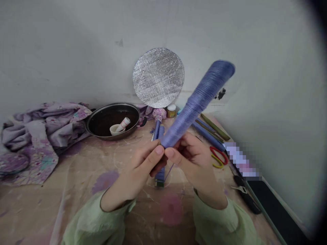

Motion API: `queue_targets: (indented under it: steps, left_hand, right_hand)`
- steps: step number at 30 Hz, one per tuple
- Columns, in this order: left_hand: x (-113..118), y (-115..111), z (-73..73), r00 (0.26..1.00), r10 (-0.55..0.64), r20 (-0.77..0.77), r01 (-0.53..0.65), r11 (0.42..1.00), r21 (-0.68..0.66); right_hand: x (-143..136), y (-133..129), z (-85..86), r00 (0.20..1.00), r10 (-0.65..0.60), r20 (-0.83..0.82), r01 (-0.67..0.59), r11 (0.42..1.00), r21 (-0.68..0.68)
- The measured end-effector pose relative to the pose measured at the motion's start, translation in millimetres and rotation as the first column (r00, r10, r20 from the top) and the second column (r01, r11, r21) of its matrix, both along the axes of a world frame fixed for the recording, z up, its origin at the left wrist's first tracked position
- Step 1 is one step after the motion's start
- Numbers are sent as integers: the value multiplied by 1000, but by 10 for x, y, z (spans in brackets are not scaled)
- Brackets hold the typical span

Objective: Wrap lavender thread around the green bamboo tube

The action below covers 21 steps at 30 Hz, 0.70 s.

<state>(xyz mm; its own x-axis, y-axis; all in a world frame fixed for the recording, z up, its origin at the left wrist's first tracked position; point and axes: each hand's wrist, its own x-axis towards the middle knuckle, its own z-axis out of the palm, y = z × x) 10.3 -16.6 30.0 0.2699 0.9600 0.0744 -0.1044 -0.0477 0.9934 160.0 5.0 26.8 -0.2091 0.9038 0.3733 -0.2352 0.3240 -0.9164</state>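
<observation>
A long bundle wrapped in purple-blue cord (196, 102) slants up to the right, its wider end away from me. My left hand (144, 160) pinches its narrow lower end between thumb and fingers. Beside it my right hand (192, 156) closes round the same end from the right, thumb on the near side. The two thumb tips nearly meet. Below the hands a flat card wound with blue cord (160, 175) lies on the table, with a thin strand running up from it toward the hands.
A dark pan (112, 136) holds a white cup. Floral cloth (38, 136) lies left. A silver disc (158, 77) stands behind. On the right are red-and-yellow scissors (218, 158), green stems (216, 127), a phone (276, 211) and a small jar (171, 111) further back.
</observation>
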Motion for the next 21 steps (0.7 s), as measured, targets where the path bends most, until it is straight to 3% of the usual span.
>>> queue_targets:
  steps: [9, 15, 21]
  left_hand:
    - [-40, 83, -97, 979, -67, 194, 79, 995, -56]
    - [-38, 94, -77, 955, -147, 259, 189, 971, -149]
    - [-12, 87, -50, 956, -116, 268, 169, 969, -182]
  right_hand:
    - [38, -10, 22, 999, 17, 50, -18, 999, 30]
    - [40, -62, 60, 1000, 12, -4, -12, 997, 81]
    - [33, -65, 65, 1000, -15, -18, 16, 997, 82]
